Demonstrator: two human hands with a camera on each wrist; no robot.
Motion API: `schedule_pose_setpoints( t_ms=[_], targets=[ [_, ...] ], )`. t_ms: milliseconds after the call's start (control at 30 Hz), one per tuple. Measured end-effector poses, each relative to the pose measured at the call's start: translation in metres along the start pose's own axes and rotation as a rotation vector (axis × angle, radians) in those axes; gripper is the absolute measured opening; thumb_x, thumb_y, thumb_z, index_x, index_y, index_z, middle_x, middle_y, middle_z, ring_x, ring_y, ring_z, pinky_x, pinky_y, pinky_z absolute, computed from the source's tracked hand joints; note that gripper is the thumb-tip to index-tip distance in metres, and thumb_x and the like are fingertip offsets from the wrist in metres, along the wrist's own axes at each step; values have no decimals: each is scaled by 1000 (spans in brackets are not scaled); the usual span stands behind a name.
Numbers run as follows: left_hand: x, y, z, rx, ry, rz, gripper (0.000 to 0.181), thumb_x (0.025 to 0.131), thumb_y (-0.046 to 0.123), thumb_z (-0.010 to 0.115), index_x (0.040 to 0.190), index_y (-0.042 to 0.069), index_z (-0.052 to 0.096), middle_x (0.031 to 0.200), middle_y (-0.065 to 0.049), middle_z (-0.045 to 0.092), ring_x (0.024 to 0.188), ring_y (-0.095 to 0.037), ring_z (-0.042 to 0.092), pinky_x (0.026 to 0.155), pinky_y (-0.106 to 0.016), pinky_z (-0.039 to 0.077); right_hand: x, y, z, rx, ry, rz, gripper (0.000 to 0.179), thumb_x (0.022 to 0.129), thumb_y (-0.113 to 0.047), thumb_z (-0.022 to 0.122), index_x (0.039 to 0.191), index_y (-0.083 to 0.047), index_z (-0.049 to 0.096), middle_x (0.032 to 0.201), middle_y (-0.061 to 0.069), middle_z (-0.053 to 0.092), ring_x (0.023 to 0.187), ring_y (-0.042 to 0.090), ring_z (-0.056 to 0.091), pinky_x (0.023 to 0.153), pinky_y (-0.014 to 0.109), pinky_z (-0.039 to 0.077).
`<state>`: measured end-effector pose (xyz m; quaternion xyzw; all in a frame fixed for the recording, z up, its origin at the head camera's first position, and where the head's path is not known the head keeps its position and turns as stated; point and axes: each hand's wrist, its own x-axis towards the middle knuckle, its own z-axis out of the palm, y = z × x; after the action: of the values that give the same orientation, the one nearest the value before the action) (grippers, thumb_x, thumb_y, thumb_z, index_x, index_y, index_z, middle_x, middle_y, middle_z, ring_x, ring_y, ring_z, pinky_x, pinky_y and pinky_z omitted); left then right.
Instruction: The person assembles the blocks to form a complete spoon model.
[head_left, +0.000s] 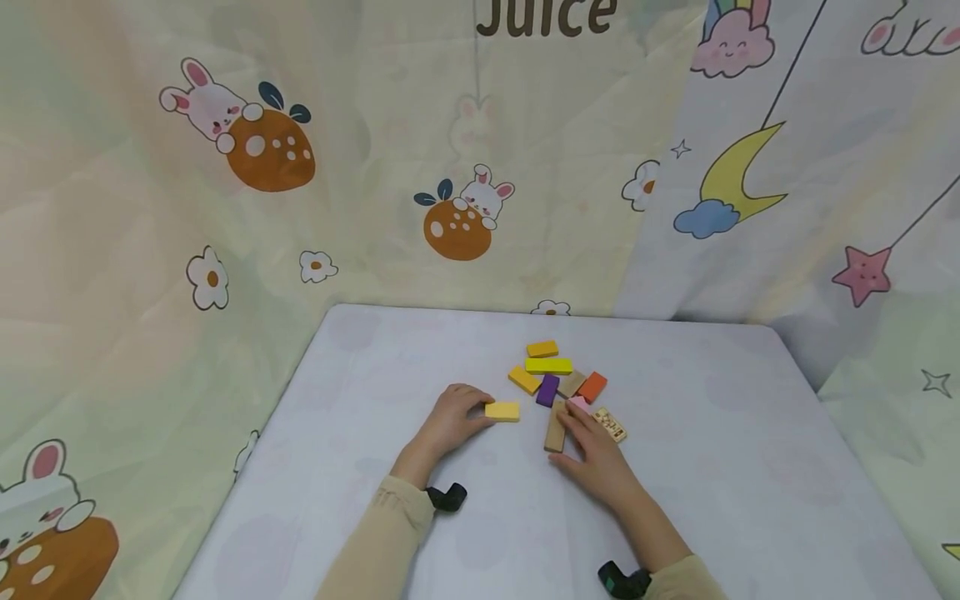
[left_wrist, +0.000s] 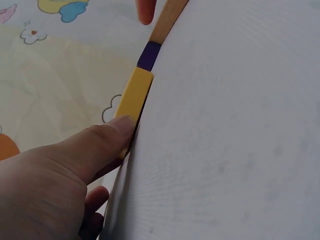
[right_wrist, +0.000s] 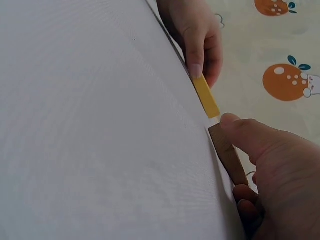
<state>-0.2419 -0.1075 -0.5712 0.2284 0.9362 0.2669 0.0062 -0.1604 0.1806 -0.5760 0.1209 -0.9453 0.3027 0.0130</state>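
On the white table, my left hand [head_left: 455,419] pinches one end of a yellow block [head_left: 502,412] between thumb and fingers; in the left wrist view the thumb presses its side. Just to the right, my right hand [head_left: 598,463] holds a plain wooden block [head_left: 555,427], thumb at its near end and fingers toward its far end. A narrow gap separates these two blocks in the right wrist view. Partly under the right fingers shows a pink block [head_left: 581,405]. A wooden block with a dark pattern [head_left: 610,424] lies beside that hand.
Behind the hands lie a purple block [head_left: 548,390], an orange block [head_left: 592,387], another wooden block [head_left: 572,383], a bright yellow block [head_left: 548,366] and two amber ones, one being the amber block [head_left: 542,348] farthest back. A printed cloth [head_left: 375,167] hangs behind the table.
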Motion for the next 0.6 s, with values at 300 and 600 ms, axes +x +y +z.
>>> schedule_pose_setpoints(
  t_ms=[300,600],
  targets=[
    [-4,-10,4,-15,27,40,35,90,44,70,122,29,67,123,11,66,125,-17,51,112,-37,39,4,-8,-4,-13,-22,41,70,88,-37,75,149,-19,46,162,4,31,147,33,31,116,59,32],
    [-4,-10,5,-6,24,22,36,90,45,69,122,29,66,123,11,66,125,-16,52,112,-36,40,3,-7,-1,-62,-16,23,65,86,-38,76,144,-21,52,160,3,34,145,33,36,113,58,37]
  ],
)
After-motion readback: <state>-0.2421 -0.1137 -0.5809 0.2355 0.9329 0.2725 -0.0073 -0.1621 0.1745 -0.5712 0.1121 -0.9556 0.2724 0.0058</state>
